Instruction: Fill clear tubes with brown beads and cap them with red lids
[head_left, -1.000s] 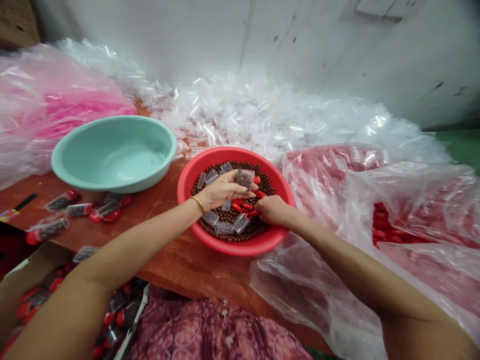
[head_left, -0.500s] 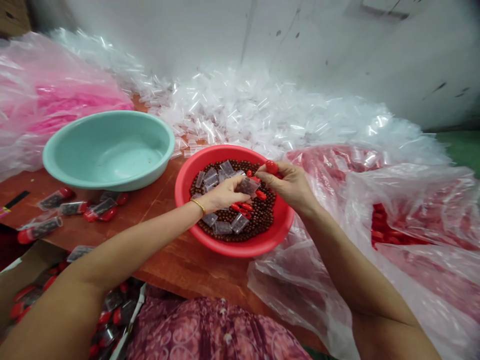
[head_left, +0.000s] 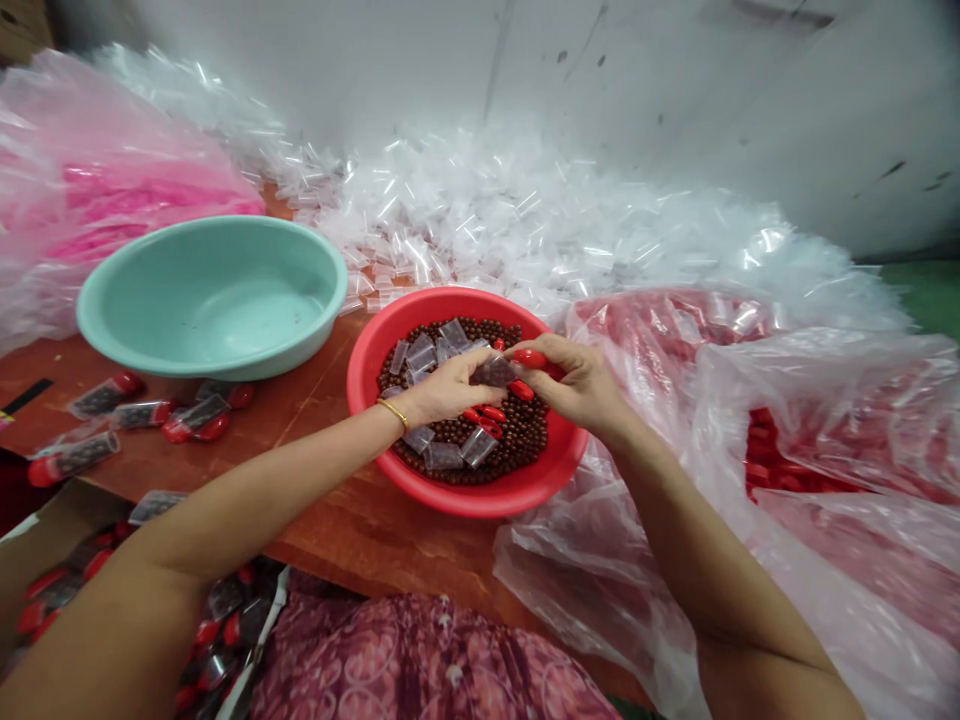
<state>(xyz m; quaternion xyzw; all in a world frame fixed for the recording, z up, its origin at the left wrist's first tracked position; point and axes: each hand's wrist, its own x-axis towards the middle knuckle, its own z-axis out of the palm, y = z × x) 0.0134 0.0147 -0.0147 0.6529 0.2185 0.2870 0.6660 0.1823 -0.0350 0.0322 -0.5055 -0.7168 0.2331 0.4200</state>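
Over the red basin (head_left: 555,470), my left hand (head_left: 448,388) is closed round a clear plastic tube (head_left: 495,371) filled with dark beads. My right hand (head_left: 581,380) pinches a red cap (head_left: 529,358) at the tube's open end; whether the cap is seated cannot be made out. Brown beads (head_left: 517,440) cover the basin's bottom. On them lie several clear empty tubes (head_left: 444,457) and several loose red caps (head_left: 491,412), just below my hands.
A pale green basin (head_left: 300,340) stands at left, with several capped tubes (head_left: 202,415) in front. Below it, a box holds more filled tubes (head_left: 221,665). Clear tubes (head_left: 510,220) are heaped along the wall. Plastic bags (head_left: 750,370) with red caps lie at right.
My right hand has brought the red cap left and down against the tube's end, turning it sideways. My left hand keeps its hold on the tube.
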